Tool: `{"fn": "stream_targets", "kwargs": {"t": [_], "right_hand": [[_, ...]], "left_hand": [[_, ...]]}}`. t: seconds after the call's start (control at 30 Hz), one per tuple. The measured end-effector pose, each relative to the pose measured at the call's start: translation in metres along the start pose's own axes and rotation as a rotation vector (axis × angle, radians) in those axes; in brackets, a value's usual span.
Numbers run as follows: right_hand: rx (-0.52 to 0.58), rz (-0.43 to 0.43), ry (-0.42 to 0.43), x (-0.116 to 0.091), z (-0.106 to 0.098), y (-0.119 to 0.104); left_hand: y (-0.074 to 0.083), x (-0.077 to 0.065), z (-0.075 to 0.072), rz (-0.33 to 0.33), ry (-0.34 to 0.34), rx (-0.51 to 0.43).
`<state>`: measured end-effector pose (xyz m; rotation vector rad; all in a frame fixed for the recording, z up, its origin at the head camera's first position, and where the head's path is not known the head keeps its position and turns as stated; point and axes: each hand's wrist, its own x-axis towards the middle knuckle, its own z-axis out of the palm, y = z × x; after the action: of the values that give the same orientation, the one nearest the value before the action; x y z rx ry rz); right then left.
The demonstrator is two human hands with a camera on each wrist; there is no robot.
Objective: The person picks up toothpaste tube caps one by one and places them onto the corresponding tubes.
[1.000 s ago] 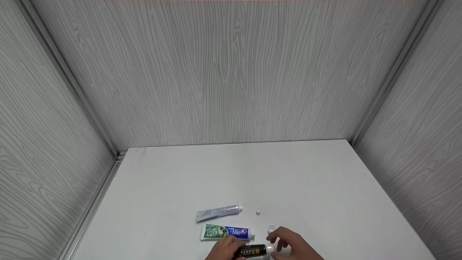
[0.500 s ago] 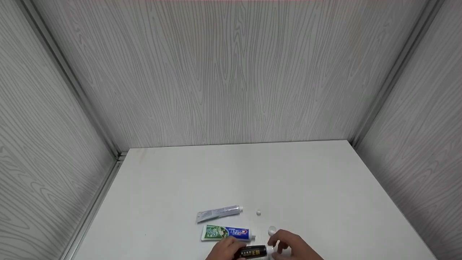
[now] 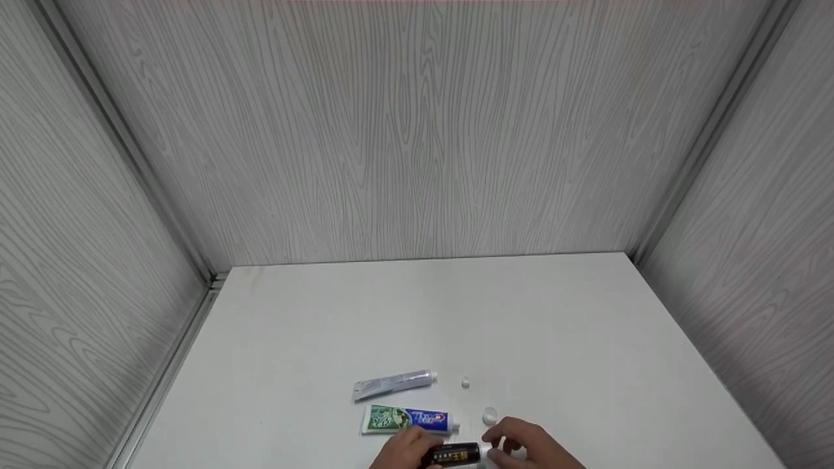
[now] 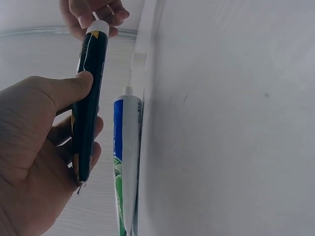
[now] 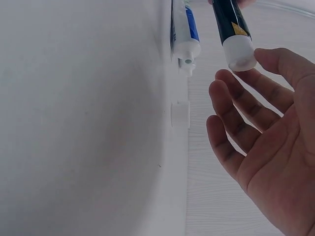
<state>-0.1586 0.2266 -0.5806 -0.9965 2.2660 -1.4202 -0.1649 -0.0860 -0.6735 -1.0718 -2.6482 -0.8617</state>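
My left hand point(image 3: 407, 449) grips a black toothpaste tube point(image 3: 456, 453) with gold lettering, thumb on one side and fingers behind in the left wrist view. The tube's white cap point(image 5: 240, 53) points toward my right hand point(image 3: 531, 446). Thumb and index fingertip of that hand pinch the cap's end, while its other fingers spread loosely below in the right wrist view. Just beyond the black tube lies a green and blue toothpaste tube point(image 3: 409, 419), its nozzle uncapped. A silver-grey toothpaste tube point(image 3: 394, 385) lies farther back.
A small white cap point(image 3: 465, 383) lies right of the silver-grey tube. A larger, pale round cap point(image 3: 490, 415) sits just beyond my right fingers. The white tabletop point(image 3: 430, 312) is bounded by grey wood-grain panels point(image 3: 404, 130) at the back and sides.
My right hand has shifted slightly toward me, uncovering more of the larger pale cap. My left hand keeps its grip on the black tube, and the other tubes stay put.
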Motion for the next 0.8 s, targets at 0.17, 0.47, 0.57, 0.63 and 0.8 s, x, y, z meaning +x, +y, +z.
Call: {"fn": "stream_targets", "kwargs": {"t": [0.17,0.47,0.57,0.63,0.8], "right_hand": [[0.033,0.056,0.014,-0.001,-0.001,-0.007],[0.012,-0.086,0.074,0.002,0.001,-0.002],[0.019,-0.122,0.061,0.003,0.002,0.001],[0.017,-0.116,0.059,0.002,0.002,0.000],[0.001,-0.098,0.047,0.002,0.001,-0.002]], "left_hand": [[-0.006,-0.003,0.002,0.029,0.032,0.013],[-0.012,-0.004,0.006,0.030,0.037,0.041],[-0.011,-0.004,0.007,0.015,0.035,0.024],[-0.010,-0.004,0.008,0.002,0.029,0.004],[-0.009,-0.004,0.005,-0.033,-0.022,-0.013]]}}
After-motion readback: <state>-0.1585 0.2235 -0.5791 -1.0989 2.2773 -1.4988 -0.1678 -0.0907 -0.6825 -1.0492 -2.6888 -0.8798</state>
